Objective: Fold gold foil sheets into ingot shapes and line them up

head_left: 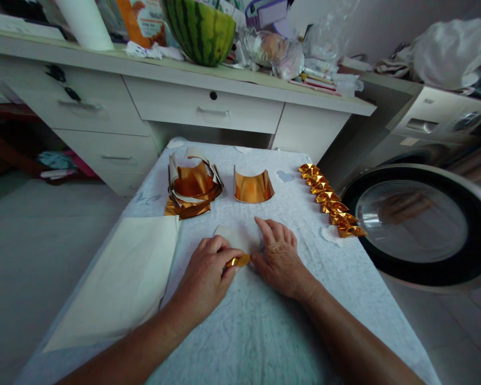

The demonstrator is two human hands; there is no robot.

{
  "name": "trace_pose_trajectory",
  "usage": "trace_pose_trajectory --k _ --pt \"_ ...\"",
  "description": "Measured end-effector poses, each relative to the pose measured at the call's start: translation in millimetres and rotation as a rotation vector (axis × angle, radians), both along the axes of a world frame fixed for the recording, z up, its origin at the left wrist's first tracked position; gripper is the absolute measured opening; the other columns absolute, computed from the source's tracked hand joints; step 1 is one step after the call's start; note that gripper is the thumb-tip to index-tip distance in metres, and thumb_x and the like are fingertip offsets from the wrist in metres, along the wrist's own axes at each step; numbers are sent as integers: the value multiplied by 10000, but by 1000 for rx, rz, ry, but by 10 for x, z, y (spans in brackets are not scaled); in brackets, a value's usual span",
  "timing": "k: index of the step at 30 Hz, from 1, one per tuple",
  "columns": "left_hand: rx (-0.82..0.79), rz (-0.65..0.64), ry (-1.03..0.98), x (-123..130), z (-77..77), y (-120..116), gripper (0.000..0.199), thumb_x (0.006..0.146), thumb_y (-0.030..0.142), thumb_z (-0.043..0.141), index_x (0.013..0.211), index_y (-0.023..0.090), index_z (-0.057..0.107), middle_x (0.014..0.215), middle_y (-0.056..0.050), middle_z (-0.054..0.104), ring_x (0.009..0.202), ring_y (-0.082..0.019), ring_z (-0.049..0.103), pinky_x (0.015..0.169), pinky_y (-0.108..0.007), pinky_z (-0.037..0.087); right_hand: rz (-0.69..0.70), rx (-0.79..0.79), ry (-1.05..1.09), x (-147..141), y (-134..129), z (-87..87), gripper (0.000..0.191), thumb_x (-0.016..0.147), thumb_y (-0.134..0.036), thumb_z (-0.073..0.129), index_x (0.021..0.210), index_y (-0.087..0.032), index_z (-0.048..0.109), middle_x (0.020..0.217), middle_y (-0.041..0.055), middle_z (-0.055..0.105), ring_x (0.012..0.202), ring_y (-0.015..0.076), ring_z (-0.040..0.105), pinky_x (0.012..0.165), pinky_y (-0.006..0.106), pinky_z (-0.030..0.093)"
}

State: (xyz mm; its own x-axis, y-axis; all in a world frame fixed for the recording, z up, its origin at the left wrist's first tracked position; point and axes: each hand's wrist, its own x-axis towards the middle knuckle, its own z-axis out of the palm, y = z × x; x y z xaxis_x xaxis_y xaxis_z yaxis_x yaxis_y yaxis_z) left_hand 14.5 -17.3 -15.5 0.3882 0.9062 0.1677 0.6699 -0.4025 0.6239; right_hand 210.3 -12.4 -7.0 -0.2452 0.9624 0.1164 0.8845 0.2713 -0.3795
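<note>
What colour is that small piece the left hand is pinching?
The small piece is shiny gold; it shows in the head view, the only one.

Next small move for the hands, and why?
Probably fold the gold foil paper a little further over, away from the body. The left hand pinches it between thumb and fingers, the right hand lies spread with its thumb at the foil's right end, and a flat white sheet, apparently its backing, extends beyond it.
</note>
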Motion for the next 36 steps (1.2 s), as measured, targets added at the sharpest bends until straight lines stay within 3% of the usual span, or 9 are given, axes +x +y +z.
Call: trace_pose_trajectory --k 6,10,14,18,22,25,28,32,36 --pt "-8 -2 8 -8 4 3 264 834 145 607 1029 284 719 929 -32 573 919 -211 517 837 -381 464 -24 -6 -19 100 23 -33 783 805 -274 600 1504 -252 249 1407 133 406 1262 329 364 1049 529 283" --pt "-10 -22 2 -23 16 0 293 837 127 590 1055 283 710 940 -32 567 932 -211 511 845 -379 459 -11 2 43 87 30 19 731 790 -220 583 1462 -178 296 1397 151 406 1265 323 351 1058 523 267" --pt "-27 -47 -1 -33 44 -7 309 854 118 567 1082 278 699 955 -32 564 944 -208 505 852 -380 449 33 58 196 40 19 131 301 821 -175 549 1121 -180 537 1193 110 512 1124 261 442 971 429 353" --pt "-36 -67 2 -44 77 -7 305 862 123 558 1099 263 688 967 -37 560 963 -213 498 865 -387 442 148 33 195 -9 4 169 23 861 -196 562 867 -200 584 951 52 549 935 215 481 851 367 370" --pt "-54 -77 -16 -54 108 3 259 878 150 564 1084 256 681 961 -29 577 964 -206 510 872 -380 440 63 -12 97 -38 0 100 95 851 -273 621 841 -186 586 889 53 555 882 219 480 808 362 368" --pt "-43 -68 -31 -51 121 5 183 891 174 565 1006 252 685 938 -19 586 952 -199 522 858 -364 447 -42 15 5 -54 -8 48 297 813 -415 670 961 -173 583 963 82 561 920 256 476 813 391 378" --pt "54 44 11 -44 107 -5 114 845 197 627 949 228 662 976 -36 576 985 -233 521 870 -402 446 -86 36 -46 -76 -22 30 479 790 -534 665 1068 -156 567 1031 112 551 969 287 472 846 430 395" --pt "227 254 109 -51 40 -11 476 738 257 731 1173 183 554 1214 -121 514 1143 -327 479 977 -515 405 -83 43 -78 -94 -28 39 633 747 -557 695 1193 -137 534 1121 143 529 1028 312 464 887 466 406" --pt "225 259 159 -71 -6 10 578 787 292 679 1296 164 438 1280 -153 535 1190 -348 487 995 -541 403 -31 23 -51 -92 -19 53 615 749 -519 706 1223 -165 538 1184 139 521 1054 313 454 909 486 397"
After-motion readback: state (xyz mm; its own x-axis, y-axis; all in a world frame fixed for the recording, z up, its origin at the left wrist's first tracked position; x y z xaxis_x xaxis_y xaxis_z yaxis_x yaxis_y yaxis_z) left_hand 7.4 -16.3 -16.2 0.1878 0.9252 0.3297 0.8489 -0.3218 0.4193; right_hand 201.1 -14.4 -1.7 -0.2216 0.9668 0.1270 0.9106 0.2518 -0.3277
